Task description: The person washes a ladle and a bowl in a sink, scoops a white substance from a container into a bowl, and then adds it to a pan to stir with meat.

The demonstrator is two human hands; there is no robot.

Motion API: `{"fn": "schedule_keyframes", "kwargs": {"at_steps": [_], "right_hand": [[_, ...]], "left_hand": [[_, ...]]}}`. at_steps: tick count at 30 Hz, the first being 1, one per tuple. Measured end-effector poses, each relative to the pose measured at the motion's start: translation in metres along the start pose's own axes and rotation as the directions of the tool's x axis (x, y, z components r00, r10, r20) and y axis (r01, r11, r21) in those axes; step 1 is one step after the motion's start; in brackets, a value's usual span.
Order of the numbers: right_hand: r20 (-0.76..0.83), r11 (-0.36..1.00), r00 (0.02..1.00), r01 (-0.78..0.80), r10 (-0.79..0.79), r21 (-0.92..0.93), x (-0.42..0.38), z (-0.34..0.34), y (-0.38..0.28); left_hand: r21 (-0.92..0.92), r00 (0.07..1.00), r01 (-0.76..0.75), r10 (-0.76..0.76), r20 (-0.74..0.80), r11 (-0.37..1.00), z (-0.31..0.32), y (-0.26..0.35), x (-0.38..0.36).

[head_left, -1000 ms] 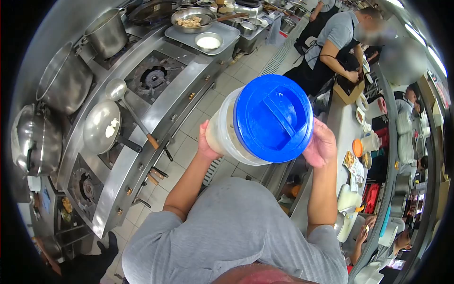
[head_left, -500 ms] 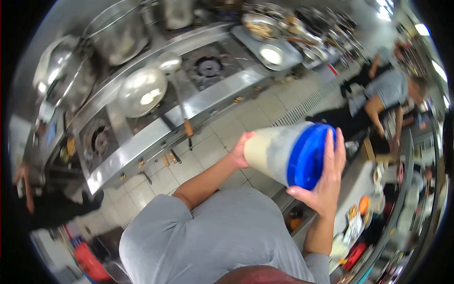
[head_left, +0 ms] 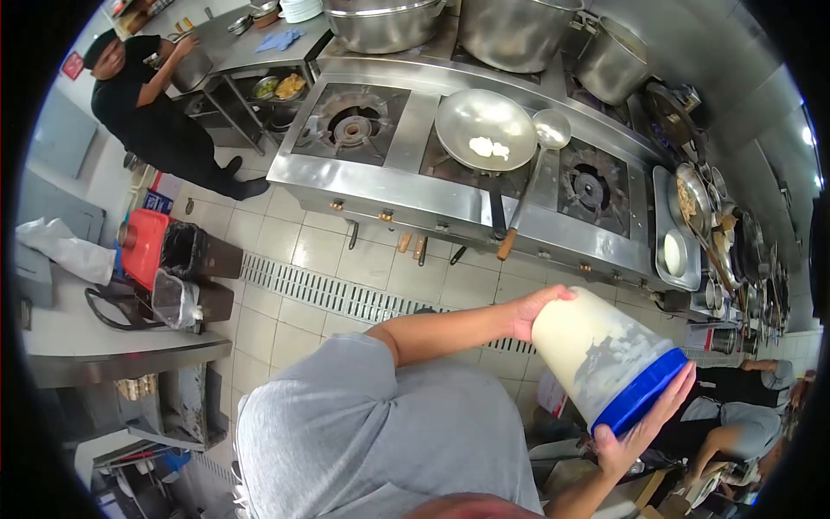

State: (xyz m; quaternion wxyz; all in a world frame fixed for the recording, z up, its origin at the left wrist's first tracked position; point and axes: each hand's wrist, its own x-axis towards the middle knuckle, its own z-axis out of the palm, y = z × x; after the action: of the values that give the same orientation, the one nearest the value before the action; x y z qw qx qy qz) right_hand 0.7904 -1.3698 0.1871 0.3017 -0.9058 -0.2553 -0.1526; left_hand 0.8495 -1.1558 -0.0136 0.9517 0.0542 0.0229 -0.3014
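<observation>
Near me on the right, a tub is up in the air, tilted, its blue lid low and to the right. The left hand is half curled, gripping the base. The right hand is spread wide, holding the lid end. I think this step is holding and turning the tub; the next move calls for a firm hold at both ends.

The tub hides some left fingers. I can't see the lid's top or tell what the pale stuff inside is. Farther off, on the stove, sits a pan with white lumps. Far right, people are partly cut off.
</observation>
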Motion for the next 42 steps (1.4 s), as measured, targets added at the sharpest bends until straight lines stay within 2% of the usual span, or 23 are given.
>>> {"fn": "schedule_keyframes", "kwargs": {"at_steps": [2,4,5,6,9,10,11,12,14,15,16,17,19,20,23,26,29,30,33,34,37,39,42], "right_hand": [[-0.055,1.000,0.998,0.015,-0.016,-0.014,0.004,0.013,0.004],[-0.067,0.925,0.981,-0.146,0.180,0.352,0.014,0.034,0.013],[-0.026,0.928,0.977,-0.193,0.213,0.320,0.013,0.031,0.019],[-0.060,0.965,0.985,-0.148,0.164,0.219,0.010,0.032,0.025],[-0.059,0.934,0.938,-0.346,0.342,-0.090,-0.003,0.025,-0.002],[-0.078,0.910,0.915,-0.403,0.396,-0.101,-0.012,0.028,-0.005],[-0.081,0.894,0.898,-0.439,0.433,-0.090,-0.024,0.029,-0.002],[-0.086,0.881,0.878,-0.474,0.472,-0.006,-0.038,0.024,0.014],[-0.076,0.870,0.875,-0.460,0.478,0.178,-0.057,0.027,0.043],[-0.074,0.813,0.849,-0.472,0.523,0.341,-0.066,0.023,0.056],[-0.078,0.776,0.802,-0.541,0.592,0.324,-0.081,0.031,0.070],[-0.081,0.726,0.745,-0.611,0.662,0.314,-0.098,0.045,0.080],[-0.150,0.507,0.520,-0.658,0.841,0.557,-0.119,0.064,0.077],[-0.155,0.389,0.391,-0.637,0.907,0.666,-0.128,0.073,0.080],[-0.177,0.237,0.171,-0.450,0.969,0.861,-0.165,0.103,0.094],[-0.261,0.264,0.074,-0.477,0.963,0.838,-0.180,0.103,0.086],[-0.183,0.170,-0.043,-0.207,0.982,0.963,-0.187,0.094,0.086],[-0.082,0.079,-0.068,-0.041,0.994,0.996,-0.188,0.081,0.082],[-0.087,0.091,0.034,-0.123,0.996,0.988,-0.231,0.091,0.097],[-0.031,0.030,0.070,0.011,0.997,0.999,-0.238,0.087,0.099],[0.040,-0.047,0.064,0.102,0.997,0.994,-0.285,0.108,0.132],[0.085,-0.075,-0.061,0.154,0.995,0.985,-0.319,0.121,0.165],[0.108,-0.052,-0.224,0.241,0.969,0.969,-0.382,0.150,0.216]], "left_hand": [[-0.036,0.997,-0.055,0.053,-0.048,0.998,-0.007,0.002,-0.003],[-0.093,1.000,0.018,-0.019,-0.016,0.996,-0.033,0.021,-0.002],[-0.076,0.999,-0.005,0.008,0.035,0.997,-0.040,0.027,-0.009],[-0.011,0.999,-0.018,0.018,-0.033,1.000,-0.042,0.033,-0.012],[0.213,0.985,-0.049,0.082,-0.150,0.976,-0.015,0.035,-0.007],[0.316,0.956,-0.059,0.145,-0.255,0.947,-0.028,0.032,-0.003],[0.286,0.935,-0.007,0.108,-0.337,0.958,-0.029,0.026,-0.001],[0.246,0.972,0.001,0.057,-0.229,0.969,-0.038,0.019,0.003],[0.284,0.973,0.032,0.035,-0.228,0.958,-0.063,0.010,0.014],[0.260,0.980,0.065,-0.013,-0.196,0.964,-0.075,0.009,0.016],[0.237,0.982,0.126,-0.087,-0.169,0.963,-0.074,0.001,0.019],[0.105,0.961,0.267,-0.272,0.040,0.958,-0.096,0.000,0.023],[0.135,0.950,0.311,-0.307,-0.051,0.941,-0.105,-0.012,0.033],[0.176,0.942,0.321,-0.294,-0.164,0.931,-0.110,-0.018,0.043],[0.229,0.882,0.440,-0.371,-0.290,0.868,-0.106,-0.036,0.066],[0.229,0.855,0.502,-0.438,-0.277,0.834,-0.119,-0.048,0.085],[0.243,0.798,0.599,-0.547,-0.253,0.763,-0.117,-0.070,0.105],[0.237,0.770,0.636,-0.588,-0.248,0.734,-0.122,-0.081,0.115],[0.207,0.665,0.747,-0.714,-0.221,0.632,-0.152,-0.118,0.152],[0.201,0.626,0.779,-0.750,-0.213,0.594,-0.162,-0.135,0.163],[0.252,0.521,0.852,-0.785,-0.335,0.458,-0.192,-0.193,0.186],[0.303,0.445,0.893,-0.745,-0.497,0.332,-0.222,-0.237,0.197],[0.435,0.341,0.900,-0.587,-0.734,-0.021,-0.263,-0.302,0.214]]}}
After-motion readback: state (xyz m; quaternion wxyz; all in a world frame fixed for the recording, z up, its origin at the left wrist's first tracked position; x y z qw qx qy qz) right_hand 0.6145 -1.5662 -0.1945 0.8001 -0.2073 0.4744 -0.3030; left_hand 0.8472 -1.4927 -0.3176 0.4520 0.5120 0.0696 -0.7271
